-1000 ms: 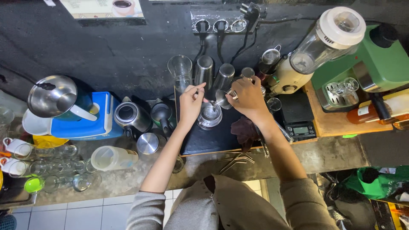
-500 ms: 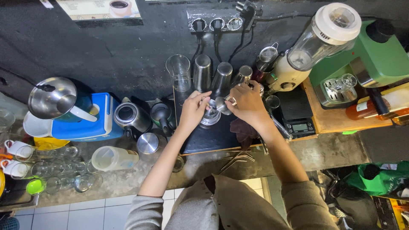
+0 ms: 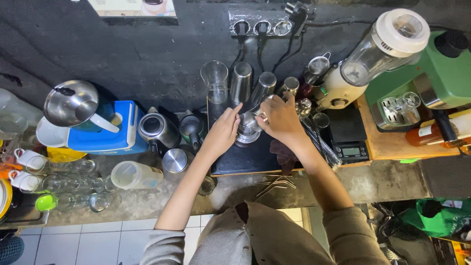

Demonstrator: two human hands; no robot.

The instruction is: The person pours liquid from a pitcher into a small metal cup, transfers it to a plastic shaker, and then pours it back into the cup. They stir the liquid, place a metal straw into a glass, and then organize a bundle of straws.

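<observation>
Both of my hands meet over a small glass vessel (image 3: 248,131) standing on a black mat (image 3: 245,157). My left hand (image 3: 224,131) wraps its side from the left. My right hand (image 3: 279,117) covers its top from the right, fingers curled on something small that I cannot make out. Right behind the hands stand a tall clear glass (image 3: 215,81) and metal shaker cups (image 3: 241,82).
A blender (image 3: 373,54), a green machine (image 3: 431,78) and a small scale (image 3: 346,137) are on the right. A kettle (image 3: 156,128), a blue box (image 3: 105,130) with a steel bowl (image 3: 71,104), cups and glasses fill the left. A power strip (image 3: 260,24) hangs on the dark wall.
A second ago my left hand held a thin stick above the vessel. Both hands have since come down and closed in around the vessel.
</observation>
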